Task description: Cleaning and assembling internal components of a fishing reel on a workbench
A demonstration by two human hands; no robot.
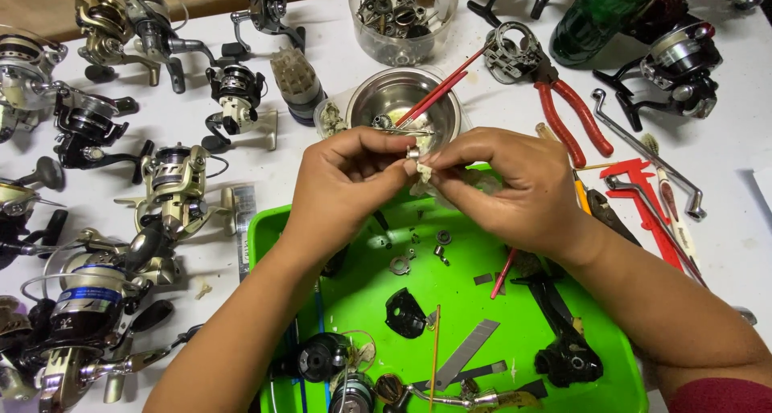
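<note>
green tray (611, 373) | white table (744, 244) | fishing reels (173, 180) crowd left

one head-worn view looks steeply down, close over the green tray (265, 244).

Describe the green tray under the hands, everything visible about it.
The green tray is bright lime, plastic by its look, rectangular with rounded corners and a low raised rim. It lies flat on the white table, its near edge cut off by the picture. Loose reel parts are scattered in it: small rings and washers, a black side cover, a black reel body, grey blade strips, thin sticks. The left hand and right hand hover above its far edge; both forearms cross over it.
</note>
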